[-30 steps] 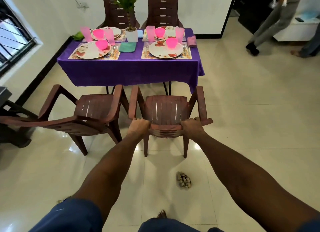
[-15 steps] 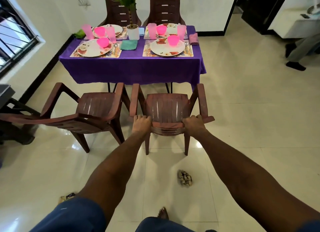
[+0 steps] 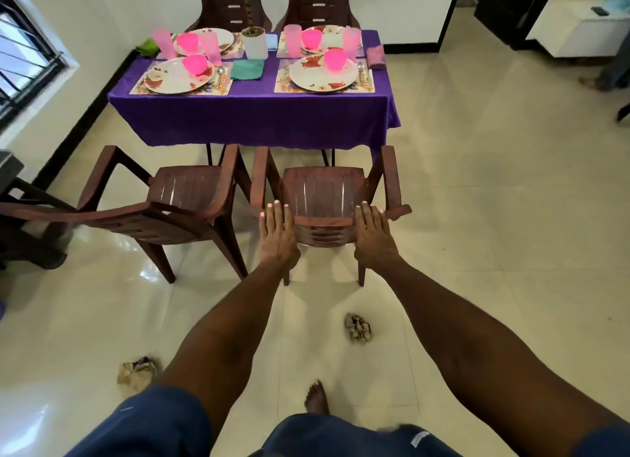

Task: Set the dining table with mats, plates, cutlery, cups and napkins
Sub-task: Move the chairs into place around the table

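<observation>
A pale, glossy tiled floor [image 3: 477,200] runs up to a dining table draped in a purple cloth [image 3: 252,115], set against a white wall. Both of the person's hands reach out over the top rail of a reddish-brown moulded plastic armchair [image 3: 324,194] that faces the table. The left hand [image 3: 276,236] lies flat with its fingers straight and together, fingertips at the left end of the rail; the right hand [image 3: 373,236] is flat too, fingers extended at the right end. Neither is curled round anything, and I cannot tell whether the palms press on the rail.

Well beyond the fingertips, on the cloth, four floral place mats carry white flowered plates; the nearest plate [image 3: 322,74] lies straight ahead of the right hand with a bright pink plastic cup [image 3: 335,60] on it. Ahead of the left hand lies a folded green napkin [image 3: 247,69], with a white plant pot [image 3: 255,42] behind it. A second matching brown armchair [image 3: 163,204] stands just left of the left hand. Below the right forearm a small crumpled scrap [image 3: 358,328] lies on the tiles.
</observation>
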